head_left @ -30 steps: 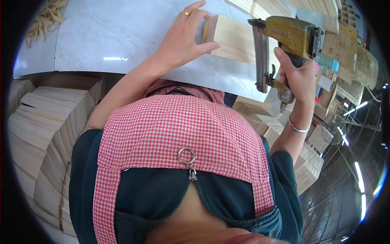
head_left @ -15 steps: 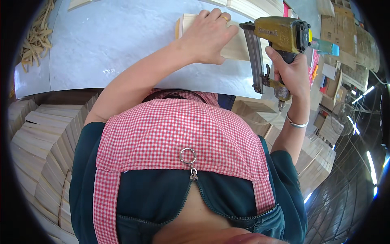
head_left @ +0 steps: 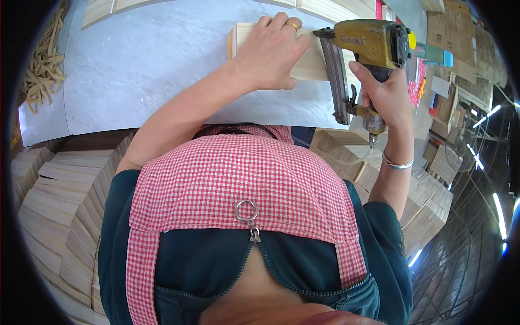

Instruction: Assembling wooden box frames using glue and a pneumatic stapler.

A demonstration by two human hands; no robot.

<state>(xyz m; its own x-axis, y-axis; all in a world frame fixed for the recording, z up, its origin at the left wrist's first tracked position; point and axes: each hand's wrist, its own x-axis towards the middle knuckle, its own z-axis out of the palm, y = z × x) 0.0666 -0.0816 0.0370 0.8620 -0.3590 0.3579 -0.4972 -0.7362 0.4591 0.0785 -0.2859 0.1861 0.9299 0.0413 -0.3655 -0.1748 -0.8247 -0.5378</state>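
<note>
My left hand [head_left: 268, 57] lies over a pale wooden board [head_left: 314, 66] on the table. Its fingers reach across the top toward the far side, and the thumb rests by the near edge, gripping the wood. A gold ring circles one finger. In my right hand [head_left: 389, 96] is a worn yellow and black pneumatic nail gun [head_left: 372, 42], held by its handle below the body. Its nose sits over the right part of the board, close to my left fingertips. Whether the nose touches the wood I cannot tell. My right index finger is near the trigger, partly hidden.
The whitish table [head_left: 146, 70] has a heap of thin wood strips [head_left: 43, 76] at its left. More pale boards [head_left: 132, 4] lie along the far side. Stacked wooden pieces [head_left: 65, 200] stand low at the left, with others [head_left: 428, 211] at the right. Cardboard boxes [head_left: 455, 40] rise beyond.
The view has tilted slightly, so the far boards appear lower. The board, my left hand and the nail gun sit a little further left in the picture. Both grips are the same.
</note>
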